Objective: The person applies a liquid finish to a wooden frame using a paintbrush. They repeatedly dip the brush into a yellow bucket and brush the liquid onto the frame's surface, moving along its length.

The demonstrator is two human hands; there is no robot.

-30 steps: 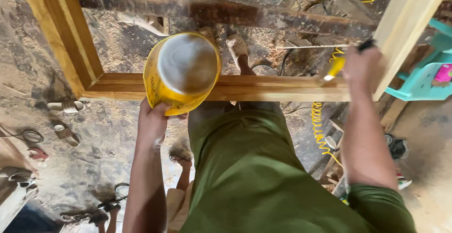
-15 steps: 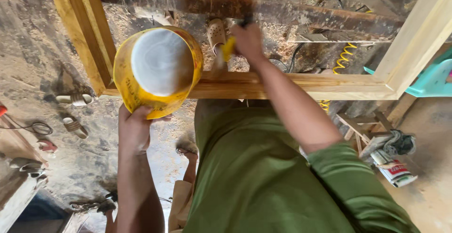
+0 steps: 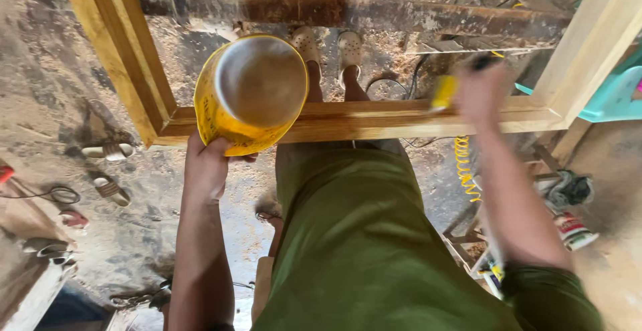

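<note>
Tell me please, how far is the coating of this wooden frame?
Done: the left rail and most of the near rail look darker and glossy. In hand: the left hand holds the yellow tub, and the right hand, blurred, holds a yellow-handled brush at the near rail's right part. Left: the right rail looks pale and bare.

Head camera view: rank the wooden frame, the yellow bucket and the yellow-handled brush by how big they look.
1. wooden frame
2. yellow bucket, held up nearer the camera, so it looks bigger than it is
3. yellow-handled brush, blurred, in the right hand
</note>
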